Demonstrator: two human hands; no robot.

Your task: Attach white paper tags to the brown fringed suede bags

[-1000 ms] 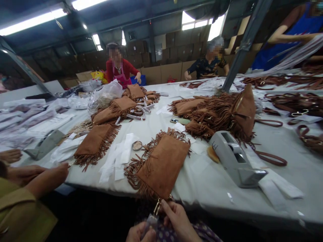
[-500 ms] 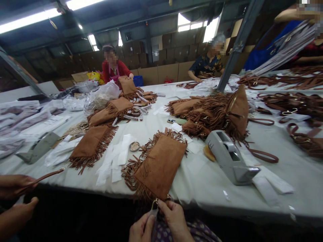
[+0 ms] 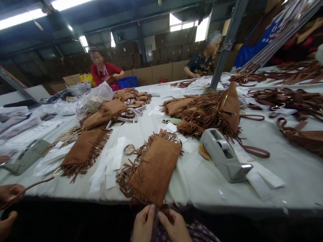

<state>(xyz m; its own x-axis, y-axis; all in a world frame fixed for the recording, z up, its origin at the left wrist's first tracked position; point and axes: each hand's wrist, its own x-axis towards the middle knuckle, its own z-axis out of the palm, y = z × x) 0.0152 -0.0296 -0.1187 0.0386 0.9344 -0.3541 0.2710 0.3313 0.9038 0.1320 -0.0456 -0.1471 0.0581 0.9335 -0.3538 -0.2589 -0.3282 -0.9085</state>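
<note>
At the table's front edge lies a brown fringed suede bag (image 3: 156, 164), flat, with its near corner towards me. Just below that corner, my left hand (image 3: 143, 223) is closed in a pinch on a thin greyish wrapped strap, which is mostly hidden by the fingers. Close beside it, my right hand (image 3: 175, 225) also pinches, thumb and fingers together, at the same strap. A small gold ring (image 3: 164, 202) shows at the bag's corner above my right fingers. White paper strips (image 3: 117, 154) and a small round tin (image 3: 129, 149) lie left of the bag.
A grey tape dispenser (image 3: 224, 156) stands right of the bag, beside piled fringed bags (image 3: 202, 107). Another fringed bag (image 3: 82, 148) lies left. A co-worker's hand (image 3: 11, 193) holds a brown strap at the left edge. Two people stand across the table.
My hands have drawn together, and the gold clasp seen between them is now hidden. The view has shifted slightly right. The co-worker in red has drawn a bag back from the pile.
</note>
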